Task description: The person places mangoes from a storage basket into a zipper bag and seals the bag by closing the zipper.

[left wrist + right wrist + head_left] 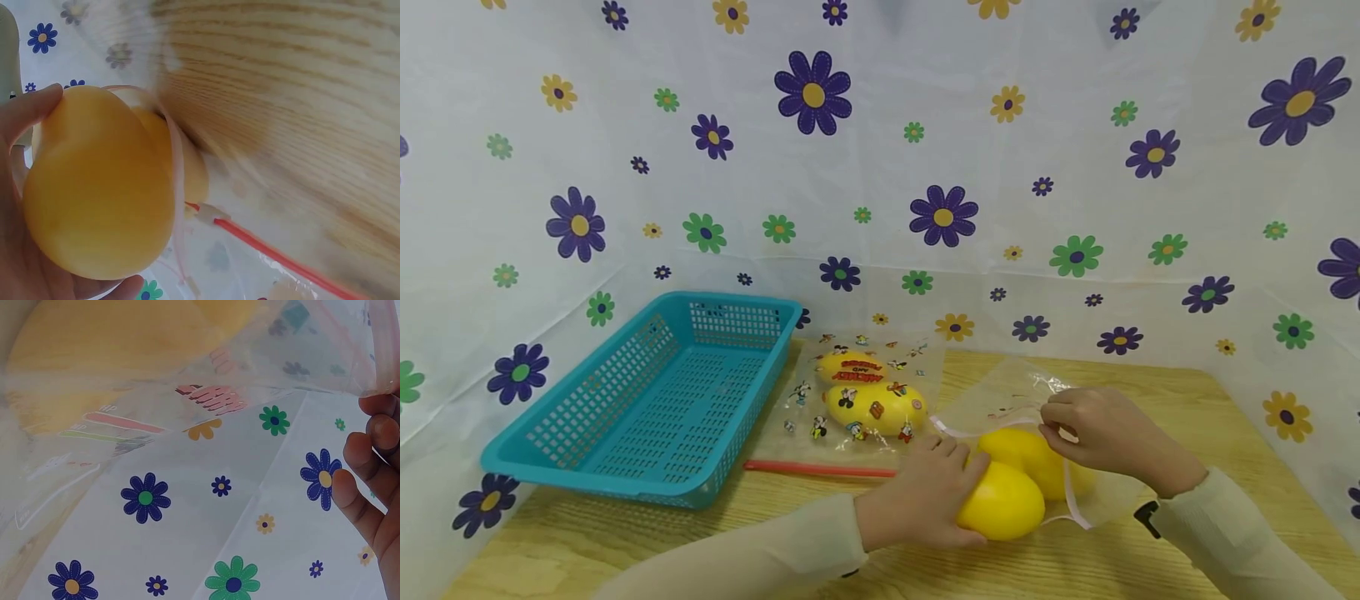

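Note:
My left hand (921,492) grips a smooth yellow mango-shaped fruit (1006,504), thumb on one side and fingers on the other, at the mouth of a clear zip bag (1108,504). Another yellow fruit (1018,454) lies inside that bag, partly behind the held one. My right hand (1101,429) pinches the bag's pale rim and lifts it. In the left wrist view the held fruit (100,187) fills the palm, the bag rim (178,162) running past its side. The right wrist view shows the bag film stretched up to the fingertips (369,403).
Left of the hands lies a printed clear bag (801,433) with two yellow fruits (876,408) inside and a red slider strip (820,469) along its near edge. A blue-green plastic basket (662,417) stands at the far left. A flowered sheet (880,167) hangs behind the wooden table (1210,417).

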Demonstrator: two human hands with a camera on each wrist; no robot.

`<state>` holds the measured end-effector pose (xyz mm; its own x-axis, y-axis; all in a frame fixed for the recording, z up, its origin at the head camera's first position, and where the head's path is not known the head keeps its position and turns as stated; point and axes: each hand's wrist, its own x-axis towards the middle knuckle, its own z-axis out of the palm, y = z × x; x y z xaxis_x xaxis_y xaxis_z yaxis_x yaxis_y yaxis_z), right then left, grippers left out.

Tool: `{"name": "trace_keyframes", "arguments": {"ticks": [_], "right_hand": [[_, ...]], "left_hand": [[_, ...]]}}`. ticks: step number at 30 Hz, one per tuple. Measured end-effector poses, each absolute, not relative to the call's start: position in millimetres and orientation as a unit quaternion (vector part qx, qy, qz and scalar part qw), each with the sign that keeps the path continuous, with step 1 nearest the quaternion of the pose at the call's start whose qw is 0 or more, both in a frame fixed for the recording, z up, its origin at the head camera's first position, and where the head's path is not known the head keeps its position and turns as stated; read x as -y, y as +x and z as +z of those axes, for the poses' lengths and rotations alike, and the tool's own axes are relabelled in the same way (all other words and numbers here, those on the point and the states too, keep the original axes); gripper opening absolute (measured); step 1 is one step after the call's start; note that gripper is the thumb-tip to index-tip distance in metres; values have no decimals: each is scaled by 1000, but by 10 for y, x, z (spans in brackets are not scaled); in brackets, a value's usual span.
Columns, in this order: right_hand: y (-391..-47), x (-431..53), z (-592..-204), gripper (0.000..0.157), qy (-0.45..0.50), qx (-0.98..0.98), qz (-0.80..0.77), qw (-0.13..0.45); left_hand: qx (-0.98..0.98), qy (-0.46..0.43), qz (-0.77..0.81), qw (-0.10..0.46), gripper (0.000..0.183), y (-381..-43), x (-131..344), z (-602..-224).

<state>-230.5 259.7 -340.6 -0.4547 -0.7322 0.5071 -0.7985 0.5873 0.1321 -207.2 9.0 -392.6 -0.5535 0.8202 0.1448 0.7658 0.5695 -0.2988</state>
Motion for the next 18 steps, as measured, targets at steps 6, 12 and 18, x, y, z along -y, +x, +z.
{"name": "trace_keyframes", "arguments": {"ticks": [6, 12, 18], "right_hand": [[-2290, -2581, -3385, 25, 451, 849, 62, 268], [-2286, -2569, -3386, 23, 451, 850, 61, 267], [-2285, -2557, -3385, 22, 452, 849, 59, 266]], "left_hand": [[881, -447, 93, 124, 83, -2109, -146, -3978], [885, -439, 94, 125, 83, -2136, -195, -4011], [885, -437, 97, 129, 80, -2131, -247, -4023]]}}
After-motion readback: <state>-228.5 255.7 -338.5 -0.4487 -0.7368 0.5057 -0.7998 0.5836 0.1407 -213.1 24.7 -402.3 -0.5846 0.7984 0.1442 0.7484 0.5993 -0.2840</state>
